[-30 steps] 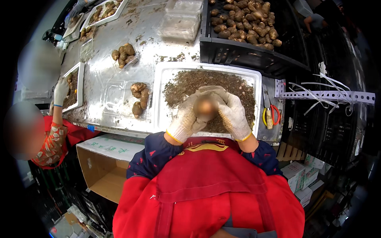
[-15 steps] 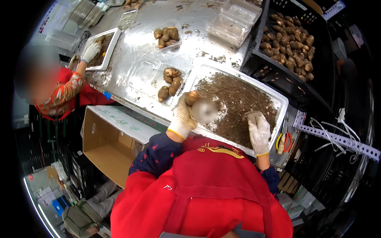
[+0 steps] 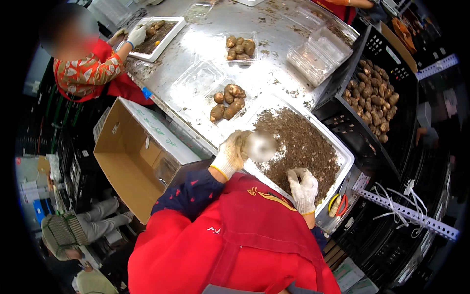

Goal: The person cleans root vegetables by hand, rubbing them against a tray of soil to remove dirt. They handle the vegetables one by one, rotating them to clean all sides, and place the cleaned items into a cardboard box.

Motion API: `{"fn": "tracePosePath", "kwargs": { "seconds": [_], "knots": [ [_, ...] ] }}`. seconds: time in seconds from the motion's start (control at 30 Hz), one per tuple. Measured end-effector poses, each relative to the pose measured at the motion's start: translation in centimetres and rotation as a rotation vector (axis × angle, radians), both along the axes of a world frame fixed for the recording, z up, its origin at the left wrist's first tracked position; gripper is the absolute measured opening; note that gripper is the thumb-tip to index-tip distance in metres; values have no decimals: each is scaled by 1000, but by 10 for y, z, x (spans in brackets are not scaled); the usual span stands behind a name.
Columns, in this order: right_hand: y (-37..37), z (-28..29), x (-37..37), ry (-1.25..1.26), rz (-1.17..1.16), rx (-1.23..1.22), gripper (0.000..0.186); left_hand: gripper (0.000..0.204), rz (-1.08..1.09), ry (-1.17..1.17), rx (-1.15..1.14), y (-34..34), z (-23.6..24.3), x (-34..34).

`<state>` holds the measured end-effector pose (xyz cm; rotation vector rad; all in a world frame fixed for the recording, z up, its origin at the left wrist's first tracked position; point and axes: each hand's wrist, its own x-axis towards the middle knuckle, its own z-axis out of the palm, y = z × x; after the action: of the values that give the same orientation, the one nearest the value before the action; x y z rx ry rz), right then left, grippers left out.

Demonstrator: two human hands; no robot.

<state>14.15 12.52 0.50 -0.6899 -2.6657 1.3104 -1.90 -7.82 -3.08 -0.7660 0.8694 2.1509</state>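
My left hand (image 3: 231, 153), in a stained white knit glove, is closed at the near-left edge of a white foam tray (image 3: 346, 158) of brown soil (image 3: 301, 139). A round blur beside its fingertips hides what they may hold. My right hand (image 3: 303, 188), gloved alike, has its fingers curled down over the soil at the tray's near side; anything in them is hidden. Beyond my left hand, several brown taro tubers (image 3: 234, 109) lie in a clear plastic container with its lid open (image 3: 197, 81). Another clear container with taros (image 3: 240, 48) stands farther back.
At right, a black crate (image 3: 338, 105) holds many taros (image 3: 374, 98). Stacked clear containers (image 3: 318, 56) stand beside it. Red-handled scissors (image 3: 342, 206) lie by the tray's right end. An open cardboard box (image 3: 129, 157) is at left; a co-worker's gloved hand (image 3: 137, 35) works over another tray.
The taro seen in my left hand no longer shows, and the near container seems to show one more. My right hand has moved nearer me over the soil. The view has shifted.
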Motion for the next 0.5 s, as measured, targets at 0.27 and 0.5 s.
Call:
{"fn": "tracePosePath", "kwargs": {
  "seconds": [0.27, 0.5],
  "knots": [
    [3, -39, 10, 93, -46, 108, 23, 20, 253, -16, -122, -50, -39, 13],
    [-12, 1, -8, -86, 12, -103, 22, 24, 399, 61, -181, -51, -55, -28]
  ]
}}
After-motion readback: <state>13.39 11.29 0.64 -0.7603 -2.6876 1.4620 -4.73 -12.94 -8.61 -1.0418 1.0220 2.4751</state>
